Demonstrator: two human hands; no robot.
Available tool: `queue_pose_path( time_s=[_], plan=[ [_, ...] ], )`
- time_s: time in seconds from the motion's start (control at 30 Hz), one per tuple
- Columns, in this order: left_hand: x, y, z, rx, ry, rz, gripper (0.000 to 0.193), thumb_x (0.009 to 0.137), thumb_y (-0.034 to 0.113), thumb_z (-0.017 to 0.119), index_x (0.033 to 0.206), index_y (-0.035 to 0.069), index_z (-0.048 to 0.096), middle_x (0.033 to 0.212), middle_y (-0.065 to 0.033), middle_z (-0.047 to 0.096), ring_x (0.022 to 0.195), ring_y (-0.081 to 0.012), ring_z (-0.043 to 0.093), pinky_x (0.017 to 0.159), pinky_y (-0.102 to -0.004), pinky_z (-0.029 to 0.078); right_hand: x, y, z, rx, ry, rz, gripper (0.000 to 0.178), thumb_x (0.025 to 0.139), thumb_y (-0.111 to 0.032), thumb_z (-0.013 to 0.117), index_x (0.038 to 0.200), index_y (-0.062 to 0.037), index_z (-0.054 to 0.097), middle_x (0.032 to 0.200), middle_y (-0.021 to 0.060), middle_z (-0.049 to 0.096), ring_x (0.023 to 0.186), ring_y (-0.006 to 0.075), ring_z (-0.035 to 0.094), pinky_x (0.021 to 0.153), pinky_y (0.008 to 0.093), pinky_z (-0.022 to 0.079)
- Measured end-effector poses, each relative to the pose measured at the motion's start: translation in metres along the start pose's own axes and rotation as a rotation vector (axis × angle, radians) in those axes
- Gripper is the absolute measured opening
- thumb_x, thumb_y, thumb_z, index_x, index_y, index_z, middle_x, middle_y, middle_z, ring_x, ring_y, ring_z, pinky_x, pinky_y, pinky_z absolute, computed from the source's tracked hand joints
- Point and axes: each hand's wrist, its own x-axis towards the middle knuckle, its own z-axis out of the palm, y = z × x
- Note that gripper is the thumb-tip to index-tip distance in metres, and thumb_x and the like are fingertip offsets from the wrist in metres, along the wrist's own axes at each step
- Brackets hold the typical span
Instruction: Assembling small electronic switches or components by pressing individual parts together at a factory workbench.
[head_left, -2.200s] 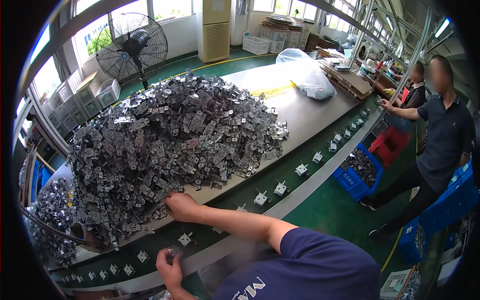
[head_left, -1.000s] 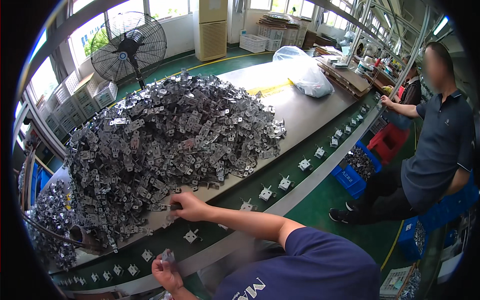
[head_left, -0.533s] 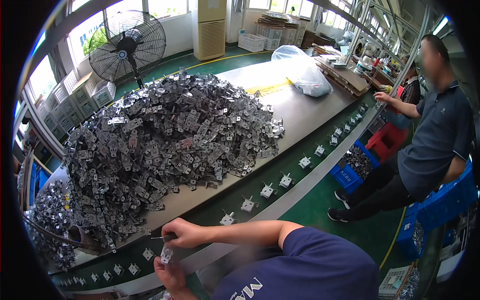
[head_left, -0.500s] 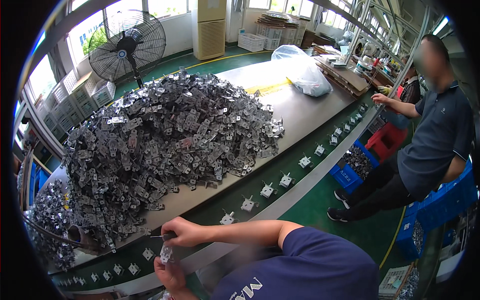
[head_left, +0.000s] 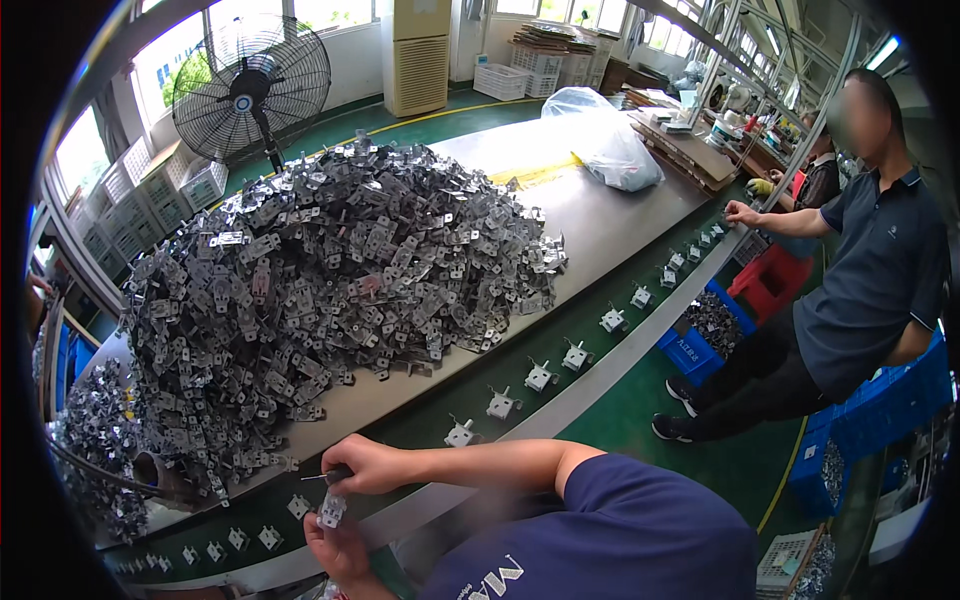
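My left hand (head_left: 343,556) is closed on a small silvery metal bracket (head_left: 332,511), low in front of me. Just above it, my right hand (head_left: 370,466) pinches a small dark piece with a thin metal pin (head_left: 314,477) pointing left; its exact kind is too small to make out. The pin sits over the bracket, and I cannot tell whether they touch. Under and beyond my hands runs a green conveyor belt (head_left: 400,462) with a row of white-and-metal assemblies (head_left: 460,433). A plainer metal bracket (head_left: 299,507) lies on the belt beside my left hand.
A large heap of metal brackets (head_left: 340,270) covers much of the steel table (head_left: 610,230). A plastic bag (head_left: 605,150) lies at its far end, a black fan (head_left: 250,95) behind. Right of the belt stands a co-worker (head_left: 865,270), near a blue crate (head_left: 690,350) of parts.
The assemblies on the belt have shifted slightly toward the far right. The co-worker's hand has reached further left, over the belt's edge. My hands have hardly moved.
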Motion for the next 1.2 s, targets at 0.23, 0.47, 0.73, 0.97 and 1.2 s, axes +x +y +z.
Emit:
queue_pose_path(
  time_s=[0.23, 0.47, 0.73, 0.97, 1.2],
  plan=[
    [0.002, -0.003, 0.005, 0.032, -0.008, -0.011, 0.020, 0.086, 0.012, 0.060, 0.093, 0.004, 0.043, 0.099, -0.0098, 0.052, 0.089, -0.0170, 0.052, 0.082, -0.0291, 0.045, -0.002, -0.001, -0.003, 0.002, 0.017, 0.032, 0.022, 0.064, -0.009, 0.069, 0.079, 0.0038, 0.060, 0.070, 0.0152, 0.060, 0.067, 0.0254, 0.059, 0.061, 0.0343, 0.046],
    [-0.004, -0.005, -0.021, 0.068, 0.119, -0.059, 0.032, 0.087, 0.010, 0.058, 0.112, 0.004, 0.040, 0.106, -0.0127, 0.053, 0.096, -0.0227, 0.055, 0.084, -0.0332, 0.048, -0.009, 0.005, 0.000, 0.052, 0.094, 0.008, 0.023, 0.064, -0.009, 0.070, 0.079, 0.0044, 0.060, 0.071, 0.0162, 0.060, 0.067, 0.0272, 0.059, 0.061, 0.0344, 0.046],
    [0.020, -0.013, -0.011, 0.016, 0.158, -0.147, 0.027, 0.093, 0.018, 0.046, 0.115, 0.002, 0.045, 0.109, -0.0135, 0.056, 0.097, -0.0241, 0.057, 0.086, -0.0380, 0.048, -0.032, 0.003, -0.012, 0.075, 0.212, 0.055, 0.024, 0.063, -0.010, 0.071, 0.078, 0.0044, 0.060, 0.070, 0.0160, 0.060, 0.066, 0.0257, 0.058, 0.060, 0.0337, 0.046],
    [0.048, -0.027, 0.034, -0.047, 0.270, -0.309, 0.036, 0.094, 0.031, 0.046, 0.110, 0.000, 0.053, 0.101, -0.0145, 0.061, 0.092, -0.0234, 0.059, 0.084, -0.0338, 0.048, -0.064, -0.003, -0.014, 0.038, 0.262, 0.092, 0.023, 0.069, -0.011, 0.071, 0.083, 0.0036, 0.060, 0.070, 0.0117, 0.060, 0.065, 0.0169, 0.058, 0.059, 0.0286, 0.046],
    [0.048, -0.052, 0.041, -0.132, 0.207, -0.338, 0.037, 0.094, 0.032, 0.046, 0.108, -0.001, 0.054, 0.099, -0.0123, 0.061, 0.087, -0.0209, 0.059, 0.080, -0.0314, 0.049, -0.085, 0.003, -0.018, 0.073, 0.397, 0.078, 0.024, 0.064, -0.011, 0.070, 0.076, 0.0044, 0.058, 0.065, 0.0149, 0.057, 0.059, 0.0213, 0.055, 0.055, 0.0324, 0.043]
  ],
)
